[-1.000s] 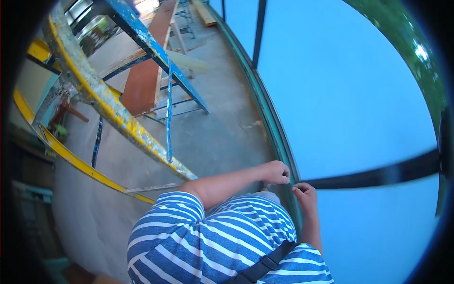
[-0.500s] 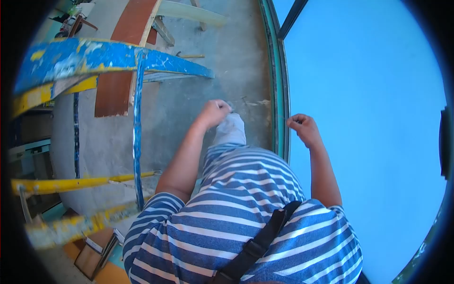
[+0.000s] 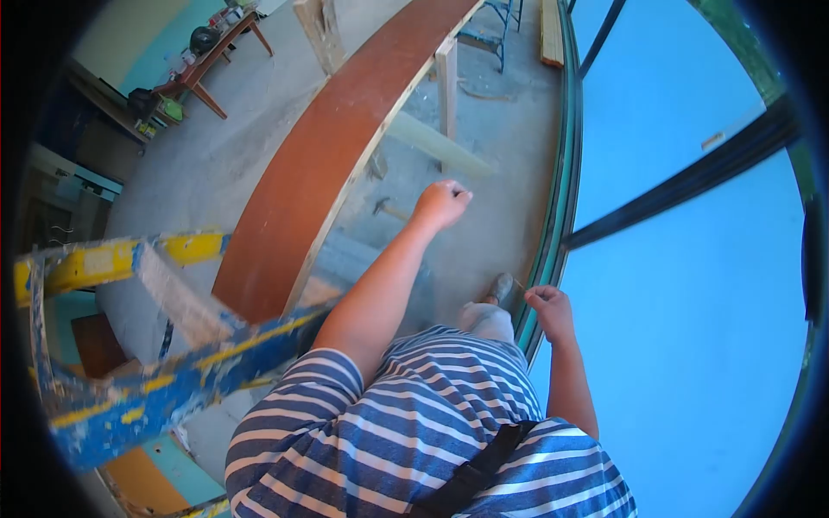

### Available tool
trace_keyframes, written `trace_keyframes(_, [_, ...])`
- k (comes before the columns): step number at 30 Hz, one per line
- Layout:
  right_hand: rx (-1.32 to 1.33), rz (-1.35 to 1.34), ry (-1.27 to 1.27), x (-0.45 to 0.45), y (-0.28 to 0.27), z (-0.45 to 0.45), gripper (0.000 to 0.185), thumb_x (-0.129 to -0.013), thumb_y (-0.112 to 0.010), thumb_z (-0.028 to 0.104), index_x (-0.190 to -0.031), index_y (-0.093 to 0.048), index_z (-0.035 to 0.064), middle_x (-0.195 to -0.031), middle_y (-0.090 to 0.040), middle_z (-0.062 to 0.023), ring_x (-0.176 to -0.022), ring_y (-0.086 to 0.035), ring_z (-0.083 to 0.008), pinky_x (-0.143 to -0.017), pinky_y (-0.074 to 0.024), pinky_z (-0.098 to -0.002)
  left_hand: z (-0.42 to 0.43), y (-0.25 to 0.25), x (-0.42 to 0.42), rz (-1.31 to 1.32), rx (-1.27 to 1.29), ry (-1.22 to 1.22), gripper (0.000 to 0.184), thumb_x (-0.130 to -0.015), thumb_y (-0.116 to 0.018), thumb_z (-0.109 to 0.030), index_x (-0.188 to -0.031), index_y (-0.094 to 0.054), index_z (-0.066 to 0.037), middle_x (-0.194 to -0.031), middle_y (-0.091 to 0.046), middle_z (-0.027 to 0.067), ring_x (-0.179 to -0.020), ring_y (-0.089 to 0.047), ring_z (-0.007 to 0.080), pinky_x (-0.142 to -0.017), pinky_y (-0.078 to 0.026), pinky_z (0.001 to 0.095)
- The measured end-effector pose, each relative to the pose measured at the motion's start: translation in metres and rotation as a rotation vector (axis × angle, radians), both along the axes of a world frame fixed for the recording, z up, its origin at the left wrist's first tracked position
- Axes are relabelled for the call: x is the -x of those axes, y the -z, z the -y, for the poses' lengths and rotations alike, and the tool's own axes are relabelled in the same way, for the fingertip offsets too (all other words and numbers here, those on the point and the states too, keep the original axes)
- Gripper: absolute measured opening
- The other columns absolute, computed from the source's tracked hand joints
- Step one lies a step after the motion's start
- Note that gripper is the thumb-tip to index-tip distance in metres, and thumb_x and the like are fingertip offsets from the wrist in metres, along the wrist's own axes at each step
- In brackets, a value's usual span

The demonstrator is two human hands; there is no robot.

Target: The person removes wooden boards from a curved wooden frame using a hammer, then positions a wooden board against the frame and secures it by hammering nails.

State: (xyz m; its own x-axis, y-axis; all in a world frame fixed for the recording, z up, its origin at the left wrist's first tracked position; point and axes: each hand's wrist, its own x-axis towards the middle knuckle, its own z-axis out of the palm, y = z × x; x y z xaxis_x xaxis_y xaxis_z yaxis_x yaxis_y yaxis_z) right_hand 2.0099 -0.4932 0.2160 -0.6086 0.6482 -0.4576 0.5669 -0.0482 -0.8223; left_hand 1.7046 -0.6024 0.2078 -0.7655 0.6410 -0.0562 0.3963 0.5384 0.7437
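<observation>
My left hand (image 3: pixel 444 205) is raised over the floor with its fingers curled closed. Whatever it may hold is hidden. My right hand (image 3: pixel 553 312) is beside the green and dark window frame (image 3: pixel 553 207), thumb and fingers pinched together. A thin, short sliver seems to stick out of that pinch, too small to name. Left of my left hand, a long reddish-brown board (image 3: pixel 319 147) rests on wooden supports. A hammer (image 3: pixel 393 210) with a wooden handle lies below the board's edge, touched by neither hand.
Paint-spattered blue and yellow scaffolding (image 3: pixel 186 380) stands close on my left. A wooden table (image 3: pixel 216 56) with bags and containers is at the far left. Large blue panes (image 3: pixel 673 302) line my right. Stacked wooden strips (image 3: pixel 551 34) lie ahead by the frame.
I have moved forward along the window frame, past the blue scaffold bar. The board and hammer are nearer. My left hand has shifted right in view; both hands stay closed.
</observation>
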Motion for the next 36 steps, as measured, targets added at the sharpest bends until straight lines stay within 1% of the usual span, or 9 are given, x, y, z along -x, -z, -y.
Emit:
trace_keyframes(4, [-0.016,-0.015,-0.062,0.057,0.045,-0.107,0.016,-0.084,-0.073,0.015,-0.089,-0.073,-0.0001,-0.077,-0.068,-0.0013,-0.071,-0.058,-0.0095,-0.064,-0.0455,-0.0263,-0.023,0.046,0.067,-0.053,0.062,-0.051,0.034,-0.088,-0.067,-0.036,-0.101,-0.074,-0.005,-0.098,-0.072,0.0187,-0.094,-0.068,0.0344,-0.083,-0.053,0.0419])
trace_keyframes(8, [-0.004,-0.063,-0.12,0.124,0.033,-0.211,0.016,-0.084,-0.072,0.015,-0.089,-0.073,-0.0002,-0.078,-0.069,-0.0015,-0.073,-0.059,-0.0093,-0.066,-0.046,-0.0267,-0.02,0.078,0.089,0.013,0.304,-0.145,0.033,-0.088,-0.066,-0.035,-0.1,-0.074,-0.005,-0.097,-0.072,0.0192,-0.093,-0.068,0.0349,-0.084,-0.053,0.0427])
trace_keyframes(14, [0.059,-0.087,-0.146,0.243,0.02,-0.347,0.013,-0.086,-0.071,0.015,-0.093,-0.073,0.0038,-0.077,-0.065,0.0017,-0.057,-0.047,-0.0059,-0.051,-0.0345,-0.024,-0.03,0.12,0.076,0.242,0.427,-0.289,0.031,-0.083,-0.063,-0.03,-0.097,-0.074,-0.005,-0.097,-0.071,0.0226,-0.093,-0.067,0.0389,-0.083,-0.053,0.0458])
trace_keyframes(16, [0.099,-0.094,-0.212,0.285,0.036,-0.385,0.015,-0.087,-0.071,0.016,-0.095,-0.072,0.0037,-0.073,-0.062,0.0026,-0.053,-0.042,-0.0049,-0.046,-0.0307,-0.0233,-0.031,0.168,0.068,0.354,0.487,-0.36,0.031,-0.081,-0.062,-0.027,-0.096,-0.074,-0.004,-0.099,-0.07,0.0237,-0.095,-0.067,0.0399,-0.084,-0.053,0.0463])
trace_keyframes(20, [0.025,-0.054,-0.374,0.38,0.034,-0.401,0.017,-0.087,-0.073,0.018,-0.096,-0.072,0.0032,-0.071,-0.06,0.0026,-0.051,-0.042,-0.0051,-0.044,-0.0297,-0.0235,-0.038,0.205,0.041,0.522,0.567,-0.419,0.031,-0.075,-0.061,-0.023,-0.092,-0.074,0.0,-0.101,-0.069,0.0266,-0.098,-0.066,0.042,-0.085,-0.053,0.0479])
trace_keyframes(22, [-0.047,-0.033,-0.457,0.423,0.029,-0.399,0.018,-0.087,-0.074,0.019,-0.096,-0.072,0.0029,-0.071,-0.06,0.0019,-0.05,-0.041,-0.0053,-0.043,-0.0288,-0.0237,-0.027,0.275,0.025,0.575,0.614,-0.388,0.032,-0.073,-0.062,-0.024,-0.087,-0.073,0.002,-0.099,-0.069,0.0278,-0.096,-0.066,0.0427,-0.085,-0.053,0.0482])
trace_keyframes(25, [-0.426,-0.182,-0.784,0.493,0.007,-0.382,0.023,-0.085,-0.075,0.019,-0.094,-0.074,-0.0017,-0.079,-0.068,-0.0045,-0.066,-0.058,-0.0115,-0.061,-0.0462,-0.0263,-0.03,0.3,0.018,0.66,0.664,-0.53,0.034,-0.075,-0.062,-0.028,-0.085,-0.073,0.003,-0.1,-0.069,0.0283,-0.095,-0.066,0.0433,-0.087,-0.051,0.0495])
trace_keyframes(27, [-0.375,-0.184,-0.896,0.542,-0.014,-0.365,0.023,-0.084,-0.075,0.018,-0.094,-0.074,-0.0025,-0.084,-0.072,-0.0072,-0.076,-0.062,-0.0129,-0.072,-0.0492,-0.0271,-0.042,0.292,0.029,0.668,0.648,-0.567,0.038,-0.079,-0.06,-0.033,-0.084,-0.073,0.003,-0.102,-0.068,0.028,-0.095,-0.065,0.044,-0.088,-0.051,0.05])
trace_keyframes(36, [0.088,0.031,-0.987,0.64,0.029,-0.374,0.021,-0.085,-0.074,0.017,-0.093,-0.074,-0.0023,-0.08,-0.07,-0.0047,-0.072,-0.059,-0.0105,-0.066,-0.048,-0.027,-0.076,0.302,0.057,0.413,0.736,-0.408,0.048,-0.093,-0.053,-0.041,-0.088,-0.073,0.002,-0.102,-0.069,0.0265,-0.097,-0.065,0.0431,-0.089,-0.051,0.0509])
